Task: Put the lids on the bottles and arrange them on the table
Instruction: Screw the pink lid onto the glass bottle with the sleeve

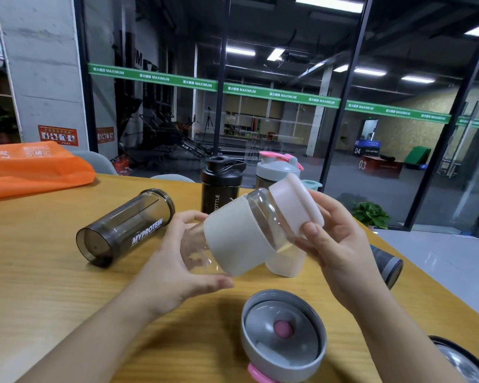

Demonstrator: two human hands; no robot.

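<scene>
The clear glass bottle (249, 230) with its matte white sleeve is being held tilted above the table (39, 286), between both hands, base toward the left and mouth toward the upper right. Its smooth pale pink lid (293, 205), round and flanged, is sitting over the mouth.

Going from the left: a soft orange bag (33, 167) is lying on the far left of the wood-grain tabletop. Beside it a smoky translucent shaker bottle (125, 226), cylindrical and printed MYPROTEIN, is lying on its side, lidless, its open threaded mouth pointing away. The left hand (174, 269) is cupping the glass base, fingers and thumb curled round it. Behind, a black shaker (221, 186) is standing upright with its flip lid on. Next to it a grey-lidded shaker with pink cap (280, 167) is standing upright too, partly hidden by the held bottle. Near the front edge a grey dome-shaped lid (282, 335) is lying upside down, hollow side up, with a pink plug in its middle. The right hand (340, 244) is gripping the pink lid, thumb pressing its near rim. At the right edge a dark cylindrical bottle (387, 266) is lying half hidden behind that hand, and a shiny black-rimmed object (462, 360) is showing in the corner.
</scene>
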